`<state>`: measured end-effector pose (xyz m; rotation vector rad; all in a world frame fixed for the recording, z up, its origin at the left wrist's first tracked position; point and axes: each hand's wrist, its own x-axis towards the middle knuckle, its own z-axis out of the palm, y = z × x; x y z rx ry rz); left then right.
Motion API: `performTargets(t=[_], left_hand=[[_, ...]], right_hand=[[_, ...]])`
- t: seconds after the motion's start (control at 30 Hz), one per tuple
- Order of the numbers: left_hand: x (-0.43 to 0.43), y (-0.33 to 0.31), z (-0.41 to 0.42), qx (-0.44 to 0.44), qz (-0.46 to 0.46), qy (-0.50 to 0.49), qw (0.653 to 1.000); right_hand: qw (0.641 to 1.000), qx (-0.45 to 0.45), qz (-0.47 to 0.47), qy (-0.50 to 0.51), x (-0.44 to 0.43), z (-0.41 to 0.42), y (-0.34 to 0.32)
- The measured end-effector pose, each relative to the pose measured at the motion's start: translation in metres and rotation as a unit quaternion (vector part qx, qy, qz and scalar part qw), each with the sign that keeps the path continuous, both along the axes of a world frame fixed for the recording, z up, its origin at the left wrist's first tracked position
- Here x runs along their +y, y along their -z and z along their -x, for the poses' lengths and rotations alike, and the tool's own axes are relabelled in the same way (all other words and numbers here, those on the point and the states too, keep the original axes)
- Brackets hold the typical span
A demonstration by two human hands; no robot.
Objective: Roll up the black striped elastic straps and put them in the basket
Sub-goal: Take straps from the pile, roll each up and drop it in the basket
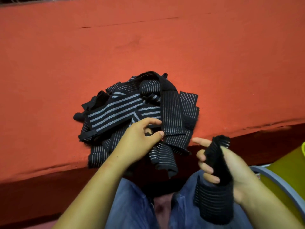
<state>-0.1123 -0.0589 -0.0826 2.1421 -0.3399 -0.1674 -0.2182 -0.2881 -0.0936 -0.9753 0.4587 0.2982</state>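
R hand (219, 164) clenched round one strap (214, 204), just off the bench (148, 38) front edge. L hand (140, 139) on the strap pile (115, 109) at that edge; grip unclear, can't tell. Basket (280, 183) far right.

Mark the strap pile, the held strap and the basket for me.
Strap pile (115, 106): head view, the wide-striped strap on top.
Held strap (214, 154): head view, its upper black part.
Basket (279, 179): head view, its grey rim.

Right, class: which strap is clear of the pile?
The strap gripped in the right hand, hanging free; the rest lie in the pile on the red surface.
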Motion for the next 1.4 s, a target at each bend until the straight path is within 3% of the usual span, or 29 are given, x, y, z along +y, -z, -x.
performTargets(t=[0.13,0.3,0.47,0.7,0.87,0.97,1.07,1.2,1.4], left_hand=[[0.004,-0.003,0.007,-0.015,0.013,0.006,1.0],[0.002,-0.006,0.014,-0.027,0.018,0.013,0.999],[0.008,-0.012,0.016,-0.029,0.05,-0.006,0.998],[0.038,-0.019,0.031,-0.01,0.078,-0.066,0.995],[0.068,-0.026,0.043,0.087,0.215,-0.101,0.968],[0.079,-0.032,0.053,0.093,0.275,-0.115,0.95],[0.08,-0.029,0.059,0.099,0.302,-0.127,0.939],[0.078,-0.02,0.065,0.113,0.295,-0.127,0.94],[0.075,-0.011,0.075,0.109,0.287,-0.119,0.944]], right_hand=[[0.997,0.017,0.052,-0.048,0.019,-0.004,0.007],[0.992,0.06,0.035,-0.105,0.045,-0.012,0.01],[0.998,0.029,0.045,-0.038,0.055,-0.028,0.01],[0.996,0.016,0.078,-0.031,0.077,-0.061,0.0],[0.994,0.023,0.108,0.021,0.071,-0.072,0.004],[0.991,0.026,0.131,-0.018,0.067,-0.067,0.008],[0.985,0.016,0.152,-0.078,0.073,-0.058,0.017],[0.969,-0.029,0.236,-0.072,0.07,-0.046,0.031],[0.986,-0.058,0.153,-0.002,0.062,-0.012,0.02]])
